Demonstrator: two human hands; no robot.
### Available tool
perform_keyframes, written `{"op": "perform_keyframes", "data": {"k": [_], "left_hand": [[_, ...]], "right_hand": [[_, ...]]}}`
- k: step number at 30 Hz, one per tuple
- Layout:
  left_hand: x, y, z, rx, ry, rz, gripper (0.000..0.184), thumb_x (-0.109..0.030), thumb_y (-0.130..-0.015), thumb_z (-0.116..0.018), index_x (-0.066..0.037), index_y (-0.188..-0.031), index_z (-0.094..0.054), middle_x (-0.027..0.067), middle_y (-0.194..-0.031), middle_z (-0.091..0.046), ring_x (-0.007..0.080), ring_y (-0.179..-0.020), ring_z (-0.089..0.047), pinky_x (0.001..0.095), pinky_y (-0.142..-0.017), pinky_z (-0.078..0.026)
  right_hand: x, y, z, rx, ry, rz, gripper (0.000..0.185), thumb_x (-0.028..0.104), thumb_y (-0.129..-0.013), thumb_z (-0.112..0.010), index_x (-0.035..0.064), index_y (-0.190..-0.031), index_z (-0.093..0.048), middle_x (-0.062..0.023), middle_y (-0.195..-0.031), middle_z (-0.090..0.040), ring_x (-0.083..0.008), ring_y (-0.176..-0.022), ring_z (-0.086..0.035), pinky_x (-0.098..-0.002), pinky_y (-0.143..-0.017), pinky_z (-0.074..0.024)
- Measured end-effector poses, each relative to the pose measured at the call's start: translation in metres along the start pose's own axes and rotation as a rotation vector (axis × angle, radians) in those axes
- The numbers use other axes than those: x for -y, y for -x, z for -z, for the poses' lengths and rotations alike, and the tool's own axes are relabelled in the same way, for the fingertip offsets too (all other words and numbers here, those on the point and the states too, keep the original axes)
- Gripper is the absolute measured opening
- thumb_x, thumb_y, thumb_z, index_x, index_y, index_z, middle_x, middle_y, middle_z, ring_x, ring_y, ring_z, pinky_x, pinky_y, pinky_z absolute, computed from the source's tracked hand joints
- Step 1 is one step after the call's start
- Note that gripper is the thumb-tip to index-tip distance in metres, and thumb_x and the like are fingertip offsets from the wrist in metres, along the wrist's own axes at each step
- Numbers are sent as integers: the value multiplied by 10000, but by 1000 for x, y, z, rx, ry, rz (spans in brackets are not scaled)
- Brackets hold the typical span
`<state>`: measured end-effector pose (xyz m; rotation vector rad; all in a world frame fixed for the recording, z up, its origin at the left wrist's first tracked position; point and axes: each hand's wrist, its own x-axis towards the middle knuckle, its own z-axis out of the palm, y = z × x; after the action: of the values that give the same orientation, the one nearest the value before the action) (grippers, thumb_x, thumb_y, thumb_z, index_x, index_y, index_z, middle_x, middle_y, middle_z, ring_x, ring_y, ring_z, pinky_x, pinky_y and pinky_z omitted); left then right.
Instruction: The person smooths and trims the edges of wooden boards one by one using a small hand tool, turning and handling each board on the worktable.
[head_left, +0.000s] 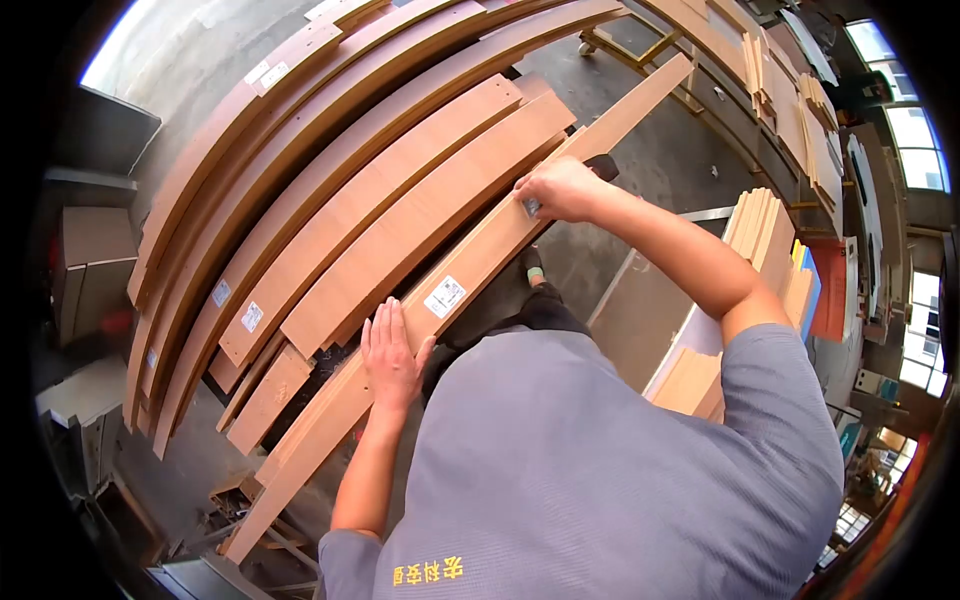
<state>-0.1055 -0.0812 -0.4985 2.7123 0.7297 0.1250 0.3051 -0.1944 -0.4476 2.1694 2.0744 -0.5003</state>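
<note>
A long stack of narrow wooden boards (pixel 500 238) runs diagonally in front of me. A white printed label (pixel 444 297) is on its top face between my hands. My left hand (pixel 392 352) lies flat on the boards below that label, with its fingers straight and its thumb apart. Farther up the same stack, my right hand (pixel 562 190) is closed, its fingers curled down against the wood. A small grey-blue patch (pixel 531 206) shows beneath its fingertips; whether it is a label or a held object, I cannot tell.
Left of me lie several stacks of wide wooden boards (pixel 420 205), some labelled. At right, more boards (pixel 757 235) are piled beside a pale panel (pixel 640 310). A yellow-framed rack (pixel 640 45) stands at the back. Grey cabinets (pixel 95 265) line the far left.
</note>
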Motion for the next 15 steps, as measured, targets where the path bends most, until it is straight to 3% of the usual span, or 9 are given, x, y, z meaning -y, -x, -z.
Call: {"op": "perform_keyframes", "data": {"k": [2,3,5,8,13,15], "left_hand": [[-19,-21,-12,-25,10,51,774,-416,-928,-734,-4,-1524,-461,155,-1516,-545,307,-1412,-500,487,-1214,-332],[-31,-32,-11,-30,56,99,694,-411,-954,-700,-32,-1500,-501,141,-1448,-597,296,-1338,-549,467,-1155,-377],[-36,-44,-19,-89,36,150,590,-466,-1004,-604,-55,-1426,-582,135,-1336,-662,308,-1238,-600,455,-1072,-425],[-35,-43,-22,-122,35,212,554,-508,-1034,-525,-63,-1344,-644,136,-1242,-702,326,-1159,-632,455,-1003,-456],[-41,-45,-18,-134,-13,243,499,-482,-1024,-530,-75,-1279,-664,127,-1214,-708,321,-1128,-641,447,-973,-465],[-41,-46,-17,-138,-17,251,489,-473,-1017,-535,-75,-1269,-667,127,-1209,-709,320,-1128,-644,444,-971,-468]], "right_hand": [[-79,18,9,-10,21,5,406,198,-722,-809,161,-1126,-785,-30,-1116,-774,-291,-1041,-736,-447,-894,-587],[-113,27,24,90,35,-69,419,192,-730,-817,160,-1146,-783,-20,-1187,-762,-288,-1082,-724,-440,-911,-582],[-196,49,39,97,5,-67,451,169,-748,-841,140,-1194,-771,-35,-1354,-702,-305,-1163,-689,-442,-970,-563],[-284,69,44,112,28,27,525,156,-733,-876,135,-1243,-750,-82,-1451,-639,-332,-1223,-655,-447,-1024,-541],[-196,54,27,125,-54,279,508,176,-780,-833,142,-1273,-714,-88,-1577,-505,-318,-1274,-634,-432,-1014,-554],[-129,37,12,123,-51,365,394,216,-830,-777,109,-1200,-695,-132,-1540,-531,-331,-1186,-679,-452,-939,-583]]}}
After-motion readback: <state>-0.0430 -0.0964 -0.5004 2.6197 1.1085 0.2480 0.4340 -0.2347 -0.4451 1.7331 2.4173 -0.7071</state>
